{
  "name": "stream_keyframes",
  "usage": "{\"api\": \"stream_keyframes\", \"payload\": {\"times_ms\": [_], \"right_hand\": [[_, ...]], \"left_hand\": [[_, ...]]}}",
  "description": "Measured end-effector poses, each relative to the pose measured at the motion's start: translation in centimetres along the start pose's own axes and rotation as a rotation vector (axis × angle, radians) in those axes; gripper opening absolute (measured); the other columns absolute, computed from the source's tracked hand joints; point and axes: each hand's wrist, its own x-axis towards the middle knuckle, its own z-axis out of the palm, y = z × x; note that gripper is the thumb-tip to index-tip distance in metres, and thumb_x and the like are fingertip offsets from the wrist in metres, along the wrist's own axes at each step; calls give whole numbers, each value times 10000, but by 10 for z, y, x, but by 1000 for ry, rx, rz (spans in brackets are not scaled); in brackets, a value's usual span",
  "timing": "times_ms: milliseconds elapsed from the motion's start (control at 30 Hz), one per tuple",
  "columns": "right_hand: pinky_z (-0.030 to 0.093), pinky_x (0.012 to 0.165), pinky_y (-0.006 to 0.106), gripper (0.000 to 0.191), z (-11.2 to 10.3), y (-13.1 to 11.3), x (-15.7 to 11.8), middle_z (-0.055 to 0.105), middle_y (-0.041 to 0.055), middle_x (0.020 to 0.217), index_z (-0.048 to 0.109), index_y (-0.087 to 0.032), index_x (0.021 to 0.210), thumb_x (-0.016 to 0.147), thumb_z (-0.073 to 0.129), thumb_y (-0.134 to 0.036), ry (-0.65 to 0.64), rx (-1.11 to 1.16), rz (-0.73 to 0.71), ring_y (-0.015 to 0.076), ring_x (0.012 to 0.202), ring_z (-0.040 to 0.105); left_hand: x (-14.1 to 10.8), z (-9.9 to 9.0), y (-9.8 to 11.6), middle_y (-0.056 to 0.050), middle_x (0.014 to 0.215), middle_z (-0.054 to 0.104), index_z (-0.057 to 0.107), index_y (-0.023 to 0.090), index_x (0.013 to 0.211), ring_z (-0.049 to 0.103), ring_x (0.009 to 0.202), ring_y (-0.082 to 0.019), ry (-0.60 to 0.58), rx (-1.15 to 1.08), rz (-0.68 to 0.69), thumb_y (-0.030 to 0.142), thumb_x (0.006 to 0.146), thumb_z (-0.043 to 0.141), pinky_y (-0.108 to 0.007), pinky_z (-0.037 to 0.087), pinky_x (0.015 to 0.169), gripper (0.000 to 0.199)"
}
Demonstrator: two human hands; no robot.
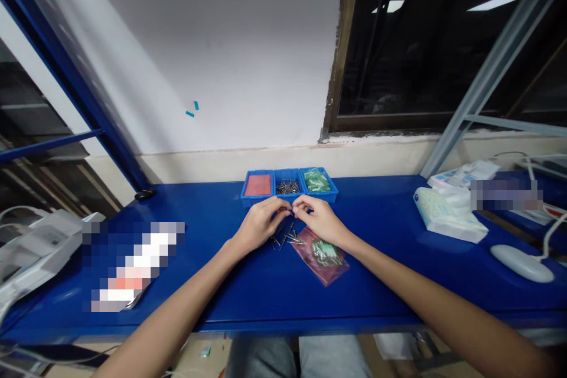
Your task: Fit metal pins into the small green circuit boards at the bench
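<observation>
Both hands meet just in front of three joined blue bins. My left hand [262, 223] and my right hand [319, 218] are closed, fingertips pinched together around something too small to make out. Below them several loose metal screw-like parts [283, 240] lie on the blue table [248, 301]. A pink bag [326, 273] lies under my right wrist, with a clear packet of green and metallic pieces [325, 252] on it. The left bin holds pink bags [258, 185], the middle one small metal parts [287, 186], the right one green packets [316, 180].
A tissue pack [449, 214] and a white oval device with a cable [521, 263] are at the right. White equipment [42, 248] stands at the far left, near a blurred-out item [142, 266]. A wall and window rise behind the table.
</observation>
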Motion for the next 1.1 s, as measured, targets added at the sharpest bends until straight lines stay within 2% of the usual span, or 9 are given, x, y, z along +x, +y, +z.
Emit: {"api": "stream_keyframes", "payload": {"times_ms": [100, 233, 400, 600, 667, 800, 900, 1100], "right_hand": [[466, 735, 264, 107, 2, 1, -2, 703, 32, 893, 649, -186, 969, 886, 581, -184, -60, 36, -17, 163, 832, 649], [456, 701, 253, 42, 5, -1, -4, 687, 16, 846, 630, -180, 882, 876, 588, -173, -101, 46, -26, 148, 774, 627], [450, 664, 238, 105, 6, -4, -5, 674, 8, 835, 634, -188, 951, 908, 599, -276, -72, 87, -15, 146, 755, 613], [429, 626, 232, 161, 3, -3, -3, 685, 14, 815, 669, -182, 891, 937, 573, -303, -22, 12, -48, 152, 746, 623], [433, 650, 238, 136, 1, -3, -3, 687, 7, 792, 675, -181, 880, 934, 574, -254, 14, -57, -87, 145, 723, 624], [433, 685, 249, 114, -1, -3, -3, 684, 3, 784, 659, -182, 850, 926, 573, -179, 55, -212, -164, 141, 713, 624], [434, 700, 265, 132, -1, -3, -5, 673, 13, 797, 644, -186, 848, 943, 553, -177, 57, -300, -202, 153, 738, 617], [440, 795, 309, 163, -1, -9, -9, 669, 59, 907, 635, -193, 905, 994, 503, -231, 19, -473, -302, 197, 884, 601]], "left_hand": [[2, 0, 4, -34, 886, 660, 651, 171, 988, 595, 765, -135, 30, -66, -35, 231, 978, 571, -255, 475, 714, 100], [3, -1, 6, -48, 935, 620, 680, 174, 977, 582, 823, -147, 54, -133, -94, 230, 952, 612, -270, 472, 749, 91], [5, -2, 5, -46, 947, 575, 706, 184, 956, 572, 852, -154, 62, -216, -142, 260, 910, 677, -282, 479, 774, 93], [6, 0, 6, -43, 922, 605, 675, 182, 980, 579, 813, -151, 88, -225, -191, 284, 928, 652, -246, 466, 668, 117], [5, -1, 6, -35, 903, 605, 657, 182, 1014, 575, 787, -143, 110, -152, -173, 265, 943, 627, -243, 464, 659, 114], [2, -2, 6, -47, 978, 592, 637, 197, 1092, 592, 866, -152, 68, 24, -31, 217, 980, 549, -286, 503, 782, 144], [0, -2, 5, -59, 1021, 567, 635, 202, 1087, 601, 910, -166, 66, 120, 15, 238, 973, 560, -305, 524, 813, 141], [-2, -3, 3, -54, 954, 629, 622, 174, 1013, 622, 845, -153, 24, 119, 36, 245, 983, 541, -283, 523, 786, 112]]}}
